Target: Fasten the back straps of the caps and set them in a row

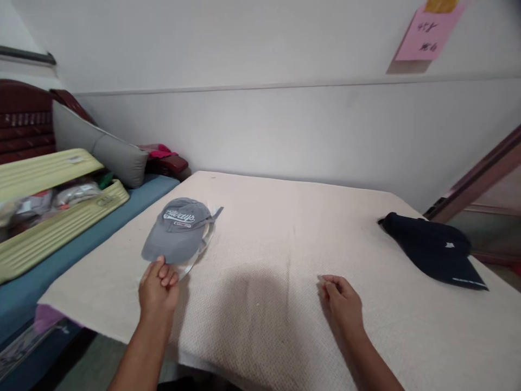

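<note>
On the left of the table lies a grey baseball cap [181,231] with white lettering on its front. My left hand [158,285] pinches the edge of its brim between thumb and fingers. Something white [208,239], perhaps another cap, shows partly from under the grey one; most of it is hidden. My right hand [344,304] is over the middle right of the table, thumb and fingers drawn together. Whatever its fingertips hold, if anything, is too small to make out. Farther right, apart from that hand, a black baseball cap [431,247] rests with its brim toward me.
A cream cloth [264,217] covers the table, which stands against a white wall [285,130]. At left, a pale yellow container [61,217] with bagged items and a grey cushion [101,144] sit on a blue surface. A pink note [427,35] hangs on the wall.
</note>
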Tool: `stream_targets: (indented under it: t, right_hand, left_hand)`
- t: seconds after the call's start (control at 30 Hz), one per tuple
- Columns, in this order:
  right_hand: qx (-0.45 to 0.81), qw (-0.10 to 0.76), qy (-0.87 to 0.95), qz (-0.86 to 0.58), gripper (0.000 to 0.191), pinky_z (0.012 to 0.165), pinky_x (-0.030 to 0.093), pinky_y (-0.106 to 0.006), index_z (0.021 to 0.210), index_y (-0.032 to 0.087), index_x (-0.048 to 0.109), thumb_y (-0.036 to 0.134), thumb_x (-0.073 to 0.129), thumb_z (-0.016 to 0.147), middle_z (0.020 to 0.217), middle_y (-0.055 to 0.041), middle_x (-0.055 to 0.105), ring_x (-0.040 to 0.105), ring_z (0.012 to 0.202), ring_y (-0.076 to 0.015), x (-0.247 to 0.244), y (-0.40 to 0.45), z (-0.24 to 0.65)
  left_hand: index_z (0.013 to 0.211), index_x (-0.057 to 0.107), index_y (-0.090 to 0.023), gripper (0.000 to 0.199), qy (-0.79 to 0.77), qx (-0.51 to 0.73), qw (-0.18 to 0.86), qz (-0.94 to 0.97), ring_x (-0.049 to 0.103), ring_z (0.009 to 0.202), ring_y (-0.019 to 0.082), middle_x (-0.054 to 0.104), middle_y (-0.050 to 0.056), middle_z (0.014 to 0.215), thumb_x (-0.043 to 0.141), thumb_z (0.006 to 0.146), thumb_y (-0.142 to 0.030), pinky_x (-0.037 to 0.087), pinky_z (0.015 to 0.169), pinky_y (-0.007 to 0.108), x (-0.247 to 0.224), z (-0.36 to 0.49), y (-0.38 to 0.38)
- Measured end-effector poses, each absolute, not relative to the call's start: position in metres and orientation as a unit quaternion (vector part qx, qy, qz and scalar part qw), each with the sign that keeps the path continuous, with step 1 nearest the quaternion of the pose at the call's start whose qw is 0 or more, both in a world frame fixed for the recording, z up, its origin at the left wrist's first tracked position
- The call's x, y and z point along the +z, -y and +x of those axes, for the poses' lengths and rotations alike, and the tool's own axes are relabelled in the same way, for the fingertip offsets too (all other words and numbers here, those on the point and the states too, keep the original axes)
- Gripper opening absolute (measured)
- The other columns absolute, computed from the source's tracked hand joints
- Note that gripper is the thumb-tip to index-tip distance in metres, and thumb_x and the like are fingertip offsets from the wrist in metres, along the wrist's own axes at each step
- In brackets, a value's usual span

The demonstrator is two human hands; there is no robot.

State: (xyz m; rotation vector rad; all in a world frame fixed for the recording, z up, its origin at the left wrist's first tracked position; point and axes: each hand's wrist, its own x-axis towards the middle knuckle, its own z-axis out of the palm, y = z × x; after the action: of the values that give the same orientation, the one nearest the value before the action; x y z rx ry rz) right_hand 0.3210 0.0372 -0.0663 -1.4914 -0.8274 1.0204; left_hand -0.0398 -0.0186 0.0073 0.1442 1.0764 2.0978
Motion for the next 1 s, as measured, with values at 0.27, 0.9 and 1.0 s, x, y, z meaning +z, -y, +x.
stream_targets:
  t: [0.27, 0.9, 1.0]
  right_hand:
    - [0.684, 0.482, 0.380, -0.395, 0.041, 0.063, 0.045, -0.030, 0.090, 0.015, 0.067, 0.052, 0.067, 0.073, 0.079, -0.0085, 0.068, 0.062, 0.070, -0.0181, -0.043, -0.021, 0.279]
    - [0.789, 0.482, 0.292, -0.245, 0.037, 0.081, 0.052, -0.038, 0.105, 0.017, 0.066, 0.029, 0.075, 0.071, 0.093, -0.0071, 0.072, 0.069, 0.080, -0.0212, -0.012, 0.011, 0.371]
    - [0.837, 0.333, 0.369, -0.229, 0.043, 0.080, 0.051, -0.036, 0.106, 0.012, 0.067, 0.025, 0.079, 0.067, 0.091, -0.0098, 0.072, 0.068, 0.080, -0.0208, -0.021, 0.024, 0.370]
  left_hand:
    - [0.062, 0.037, -0.019, 0.033, -0.344, 0.739, 0.565, 0.128, 0.024, 0.029, 0.001, 0.036, -0.013, 0.039, 0.065, 0.079, -0.017, 0.024, 0.034, 0.015, 0.004, 0.073, 0.022]
    - [0.083, 0.074, -0.016, 0.030, -0.247, 0.447, 0.844, 0.162, 0.069, 0.086, 0.027, 0.075, 0.008, 0.074, 0.060, 0.081, -0.042, 0.049, 0.087, 0.039, -0.020, 0.128, 0.014]
    - [0.080, 0.074, -0.016, 0.020, -0.276, 0.457, 0.837, 0.115, 0.070, 0.085, 0.026, 0.075, 0.006, 0.069, 0.057, 0.082, -0.026, 0.050, 0.089, 0.038, -0.017, 0.119, 0.004]
